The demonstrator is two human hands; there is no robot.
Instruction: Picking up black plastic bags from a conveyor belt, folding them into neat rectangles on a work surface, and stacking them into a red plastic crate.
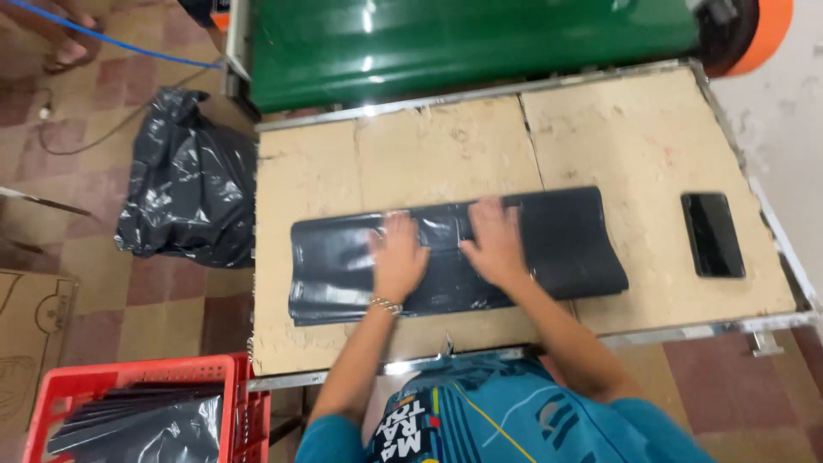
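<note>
Head view: left hand (399, 255) and right hand (495, 243) lie flat, fingers spread, pressing black plastic sheet (454, 253) on tabletop (326, 159). Sheet looks thin, light, limp, slick; likely best pinched at an edge.

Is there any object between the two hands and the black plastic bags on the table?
Nothing visible is between them. The left hand and the right hand both lie flat, directly on the flat stack of black plastic bags. The black phone lies apart, to the right on the beige table.
</note>
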